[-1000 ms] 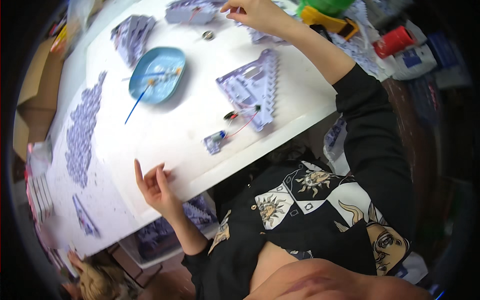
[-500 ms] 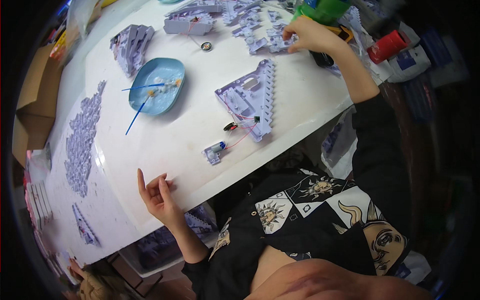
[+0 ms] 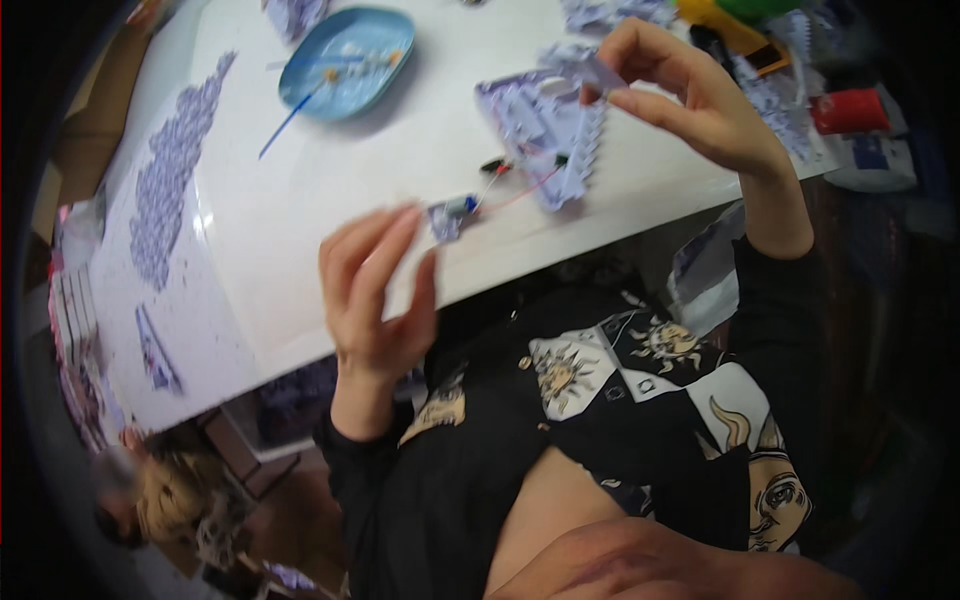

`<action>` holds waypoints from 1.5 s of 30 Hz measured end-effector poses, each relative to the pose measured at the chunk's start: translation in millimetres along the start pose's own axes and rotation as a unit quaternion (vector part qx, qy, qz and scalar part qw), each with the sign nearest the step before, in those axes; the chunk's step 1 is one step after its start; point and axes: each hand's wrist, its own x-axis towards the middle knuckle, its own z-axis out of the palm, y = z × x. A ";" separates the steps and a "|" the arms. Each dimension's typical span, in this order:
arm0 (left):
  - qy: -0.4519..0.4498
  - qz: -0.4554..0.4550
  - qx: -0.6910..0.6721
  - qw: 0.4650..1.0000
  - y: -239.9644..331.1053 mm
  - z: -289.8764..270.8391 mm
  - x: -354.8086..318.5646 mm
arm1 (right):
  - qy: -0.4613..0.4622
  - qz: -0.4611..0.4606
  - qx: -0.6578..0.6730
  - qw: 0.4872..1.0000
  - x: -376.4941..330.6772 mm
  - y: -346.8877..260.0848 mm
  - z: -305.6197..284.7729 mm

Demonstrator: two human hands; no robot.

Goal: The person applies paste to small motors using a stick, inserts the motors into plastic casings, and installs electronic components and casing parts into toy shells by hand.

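Note:
My right hand point(image 3: 690, 105) pinches a small lavender plastic part point(image 3: 582, 66) between thumb and fingers, above the far edge of a lavender toothed half-shell point(image 3: 535, 125). The half-shell lies open side up on the table. Thin red and white wires run from it to a black disc-shaped part point(image 3: 495, 166) and to a small motor point(image 3: 460, 206) with a blue end. The motor sits on a little lavender bracket point(image 3: 445, 228). Just left of that bracket is my left hand point(image 3: 372, 285), fingers apart and somewhat blurred, with nothing seen in it.
A light-blue dish point(image 3: 350, 103) holds blue sticks and whitish blobs. Small lavender parts point(image 3: 178, 165) are heaped on the left of the white table point(image 3: 255, 230). At the right lie a yellow tool point(image 3: 740, 35) and a red roll point(image 3: 850, 111). Another person point(image 3: 170, 495) is at lower left.
My right hand has come back from the far parts with a lavender part in it. My left hand has moved right and up toward the motor. The view has shifted.

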 end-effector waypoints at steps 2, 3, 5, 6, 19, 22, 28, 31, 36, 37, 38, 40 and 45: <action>-0.018 0.077 0.006 0.997 7.7 4.9 24.8 | -0.081 -0.003 0.123 0.989 4.3 -16.1 37.5; -0.023 0.103 -0.003 0.994 4.9 8.6 33.3 | -0.104 0.019 0.169 0.980 5.5 -19.2 51.0; -0.090 0.089 -0.005 0.992 -6.2 9.5 39.6 | -0.093 0.025 0.156 0.983 9.9 -15.2 71.7; -0.109 0.068 -0.013 0.992 -13.6 9.7 36.4 | -0.080 0.028 0.125 0.988 14.3 -10.2 78.1; -0.108 -0.088 -0.012 0.990 -18.1 18.8 -15.7 | 0.135 -0.075 -0.235 0.960 4.8 -9.1 101.3; -0.064 -0.208 -0.167 0.962 -28.2 24.0 -38.6 | 0.157 -0.201 -0.334 0.907 -1.4 0.0 94.3; -0.049 -0.248 -0.183 0.950 -30.1 29.4 -51.3 | 0.144 -0.231 -0.423 0.864 -13.3 25.8 105.3; -0.058 -0.271 -0.215 0.936 -29.5 30.0 -50.6 | 0.133 -0.207 -0.426 0.871 -18.0 21.9 105.7; -0.051 -0.305 -0.227 0.924 -27.3 26.9 -50.2 | 0.143 -0.210 -0.387 0.886 -21.2 28.9 110.8; -0.051 -0.309 -0.229 0.922 -26.9 27.8 -49.6 | 0.153 -0.211 -0.385 0.885 -21.6 29.8 112.6; -0.054 -0.309 -0.229 0.922 -27.7 28.8 -49.6 | 0.155 -0.209 -0.385 0.886 -22.2 31.0 114.7; -0.074 -0.294 -0.192 0.933 -28.7 29.3 -49.6 | 0.152 -0.186 -0.355 0.903 -22.1 33.0 118.6; -0.069 -0.297 -0.187 0.934 -28.0 29.5 -50.2 | 0.223 -0.207 -0.353 0.885 -12.6 39.0 131.9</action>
